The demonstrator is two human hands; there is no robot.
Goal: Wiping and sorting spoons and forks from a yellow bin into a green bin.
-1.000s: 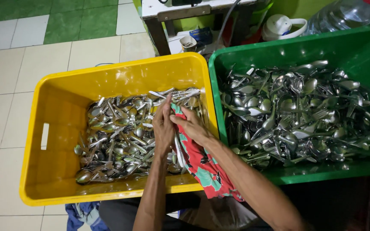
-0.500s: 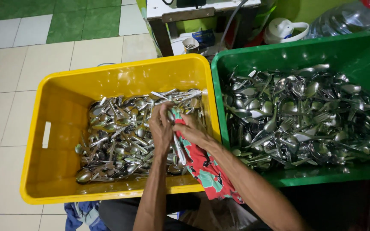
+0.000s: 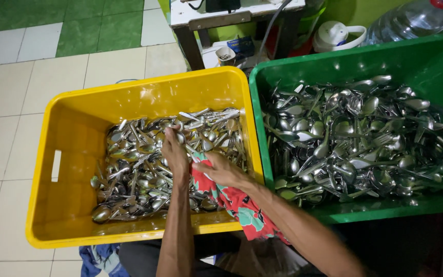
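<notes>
Your left hand [image 3: 175, 154] is reaching into the cutlery pile [image 3: 144, 164] in the yellow crate [image 3: 73, 169], fingers curled among the spoons; what they are pinching, you cannot tell. Your right hand [image 3: 220, 172] is gripping the red floral cloth [image 3: 242, 205], which is draping over the crate's near rim. The green crate [image 3: 437, 61] alongside is holding more cutlery.

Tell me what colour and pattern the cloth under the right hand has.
The cloth is red with a teal-green floral print, clearest in the head view, under the right hand.
</notes>
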